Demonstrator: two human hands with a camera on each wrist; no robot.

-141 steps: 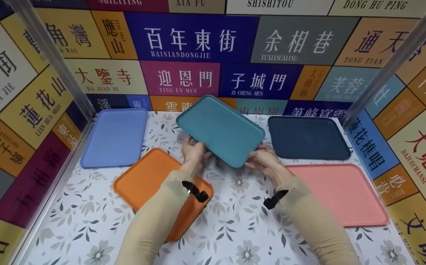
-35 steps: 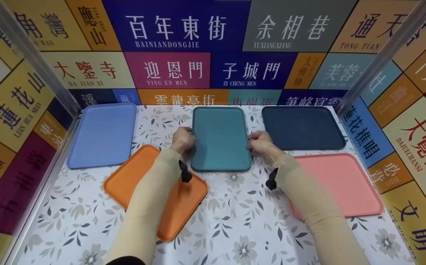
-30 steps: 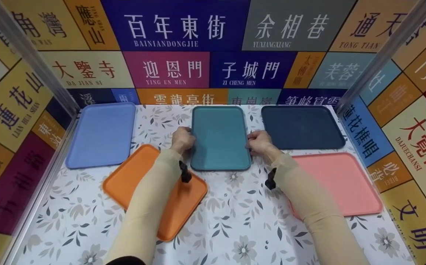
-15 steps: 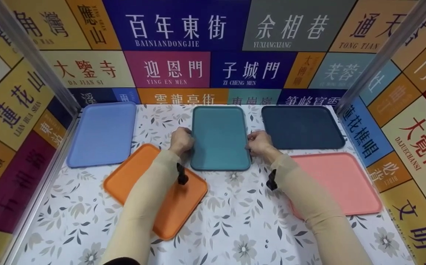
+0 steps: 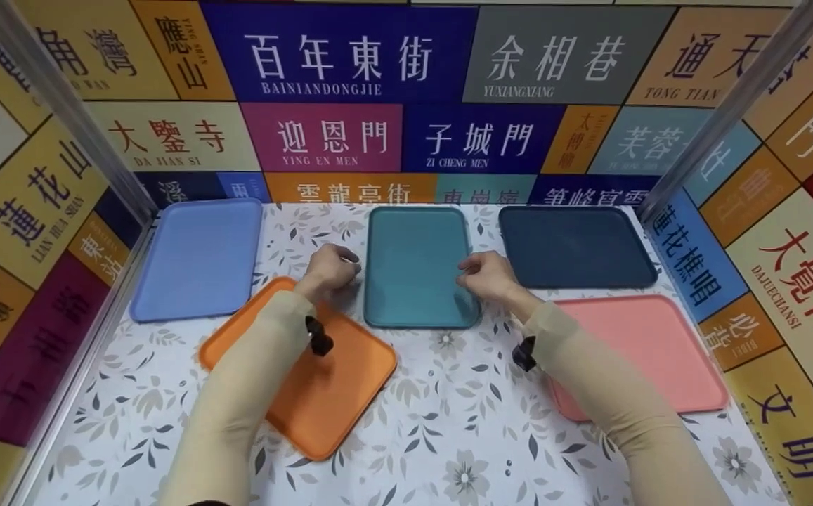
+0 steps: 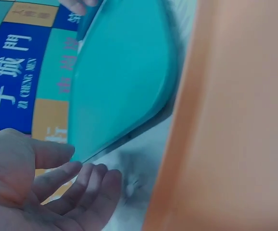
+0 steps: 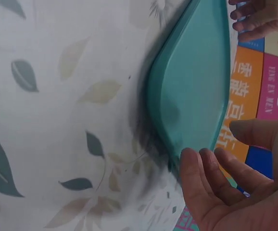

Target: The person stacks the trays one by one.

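Note:
A teal tray (image 5: 420,267) lies flat at the back middle of the table, one short end toward the wall. My left hand (image 5: 332,268) hovers left of it, fingers loosely bent and holding nothing; a gap separates it from the rim in the head view. Over the tray's right edge is my right hand (image 5: 488,275), its fingers relaxed. In the right wrist view, nothing sits between its thumb and fingers (image 7: 192,168). Under my left forearm an orange tray (image 5: 336,379) lies at a slant, partly covered by the sleeve.
A periwinkle tray (image 5: 199,260) stands at the back left, touching or nearly touching the orange one. At the back right lies a navy tray (image 5: 578,246), with a pink tray (image 5: 659,358) in front of it. Printed walls (image 5: 336,53) enclose the flower-patterned tabletop (image 5: 448,422).
Earlier the teal tray was raised and tilted in both hands; it was then set down upright to the wall. Now both hands have let go, the left moving away leftward.

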